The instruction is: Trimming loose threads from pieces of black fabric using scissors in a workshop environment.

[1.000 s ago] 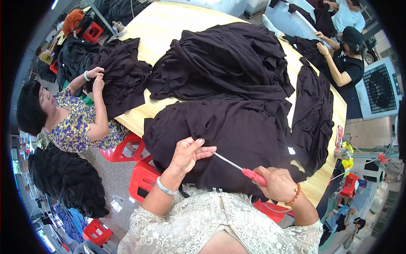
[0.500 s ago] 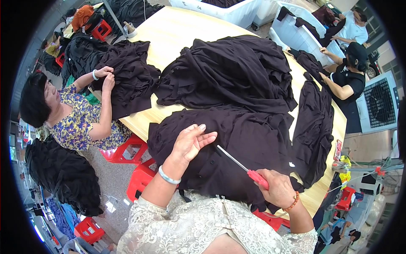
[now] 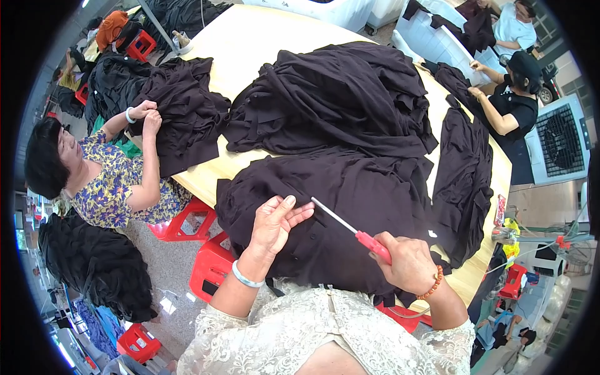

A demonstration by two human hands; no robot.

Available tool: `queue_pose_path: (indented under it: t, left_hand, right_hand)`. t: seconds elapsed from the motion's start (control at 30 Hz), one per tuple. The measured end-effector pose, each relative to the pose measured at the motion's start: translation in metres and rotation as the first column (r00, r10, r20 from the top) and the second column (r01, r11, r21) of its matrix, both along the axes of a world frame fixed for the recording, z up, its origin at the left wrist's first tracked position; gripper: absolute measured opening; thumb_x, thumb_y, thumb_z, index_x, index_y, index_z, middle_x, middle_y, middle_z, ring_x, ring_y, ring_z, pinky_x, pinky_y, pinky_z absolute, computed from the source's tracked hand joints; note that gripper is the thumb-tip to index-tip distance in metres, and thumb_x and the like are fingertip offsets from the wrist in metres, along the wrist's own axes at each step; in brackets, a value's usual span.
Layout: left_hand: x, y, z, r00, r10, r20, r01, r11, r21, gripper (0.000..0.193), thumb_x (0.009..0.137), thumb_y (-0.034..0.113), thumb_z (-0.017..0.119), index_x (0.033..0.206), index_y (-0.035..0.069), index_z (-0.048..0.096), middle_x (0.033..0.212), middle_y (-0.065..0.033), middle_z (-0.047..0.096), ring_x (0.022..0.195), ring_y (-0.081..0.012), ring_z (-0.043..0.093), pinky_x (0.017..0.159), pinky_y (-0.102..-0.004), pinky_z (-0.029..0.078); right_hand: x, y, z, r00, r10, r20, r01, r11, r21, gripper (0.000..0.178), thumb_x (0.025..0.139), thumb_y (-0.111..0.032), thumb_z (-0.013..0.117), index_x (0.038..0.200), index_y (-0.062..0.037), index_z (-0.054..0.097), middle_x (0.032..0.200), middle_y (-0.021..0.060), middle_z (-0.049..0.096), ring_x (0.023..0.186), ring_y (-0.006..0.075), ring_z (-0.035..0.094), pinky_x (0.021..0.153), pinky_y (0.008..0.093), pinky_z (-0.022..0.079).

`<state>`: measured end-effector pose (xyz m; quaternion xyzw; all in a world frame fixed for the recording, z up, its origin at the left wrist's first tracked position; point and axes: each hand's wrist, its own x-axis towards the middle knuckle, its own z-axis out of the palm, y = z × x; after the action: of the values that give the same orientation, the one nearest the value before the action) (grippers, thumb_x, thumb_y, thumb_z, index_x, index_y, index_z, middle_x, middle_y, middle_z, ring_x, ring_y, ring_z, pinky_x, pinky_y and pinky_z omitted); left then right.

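Far left, a co-worker in a floral top (image 3: 103,187) sits on a red stool (image 3: 181,222) beside the table, both hands bunched into a heap of black fabric (image 3: 181,109) at the table's edge. That pile is soft and crumpled, a matte knit with no sheen.

Moving in, the person's left hand (image 3: 275,222) rests on the near black garment (image 3: 362,187), palm down, fingers (image 3: 300,214) extended and pinching a small fold of cloth between thumb and forefinger. A pale bangle (image 3: 245,277) circles that wrist. The garment lies draped over the near rim of the pale wooden table (image 3: 250,44), hanging off toward the person's lap, limp and heavily wrinkled.

Next, the tool: a thin metal snipper with a red handle (image 3: 356,234). Its long axis runs on a diagonal, tip up-left, handle down-right, and the bright tip (image 3: 314,201) sits just beside the left fingertips, nearly touching the pinched fold. That is the key relation: the blade points straight at the spot the left hand holds, and the left hand is the nearer of the 2 to the cloth.

The right hand (image 3: 409,262) is closed in a fist round the red handle, a beaded bracelet (image 3: 432,284) on its wrist.

Beyond, a large mound of black garments (image 3: 337,94) fills the table's middle. Far right, 1 more worker in a dark top (image 3: 515,106) handles black cloth (image 3: 462,169) trailing down that side.
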<state>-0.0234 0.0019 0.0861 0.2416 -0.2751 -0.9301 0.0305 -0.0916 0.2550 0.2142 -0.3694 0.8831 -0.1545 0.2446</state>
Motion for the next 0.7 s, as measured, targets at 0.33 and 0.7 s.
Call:
queue_pose_path:
  t: [0.33,0.7]
  left_hand:
    - [-0.003,-0.03,0.021,0.988,0.094,-0.125,-0.12,0.969,-0.217,0.014,0.094,0.009,0.059,0.08,0.009,0.057,0.083,-0.0022,0.065,0.078,-0.0156,0.068,0.071,-0.0271,0.054]
    - [-0.04,-0.039,0.171,0.577,0.007,-0.816,-0.367,0.895,-0.252,0.049,0.09,0.01,0.06,0.136,0.003,0.043,0.133,-0.013,0.052,0.122,-0.027,0.052,0.106,-0.0436,0.039]
  right_hand:
    - [0.003,0.03,0.007,0.971,0.056,0.232,-0.045,0.998,-0.052,0.027,0.086,-0.023,0.066,0.108,-0.0096,0.059,0.077,0.0137,0.064,0.074,0.0324,0.065,0.066,0.0424,0.051]
    - [-0.002,0.023,-0.04,0.979,0.061,-0.194,-0.105,0.969,-0.223,0.026,0.084,-0.03,0.067,0.096,-0.0075,0.068,0.083,0.0147,0.065,0.07,0.0314,0.063,0.066,0.0381,0.049]
